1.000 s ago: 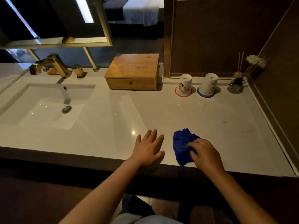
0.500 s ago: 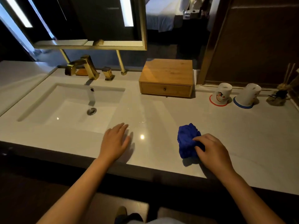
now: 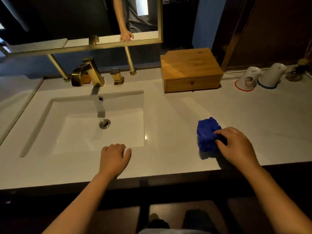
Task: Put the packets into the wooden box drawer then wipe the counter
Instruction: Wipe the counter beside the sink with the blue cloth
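A crumpled blue cloth (image 3: 206, 134) lies on the white counter (image 3: 219, 108) to the right of the sink. My right hand (image 3: 236, 146) grips the cloth from its near right side and presses it onto the counter. My left hand (image 3: 114, 157) rests palm down on the counter at the sink's near rim, fingers slightly curled, holding nothing. The wooden box (image 3: 190, 68) stands at the back of the counter, and its drawer (image 3: 192, 84) with a small knob is closed. No packets are in view.
A white sink basin (image 3: 81, 129) with a brass tap (image 3: 87, 73) fills the left half. Two upturned paper cups (image 3: 248, 78) (image 3: 270, 75) stand at the back right beside a reed diffuser (image 3: 297, 71). A brass-framed mirror (image 3: 81, 22) hangs above.
My view has shifted left along the counter. My right hand has stayed on the blue cloth, and my left hand has moved left to the sink's near rim.
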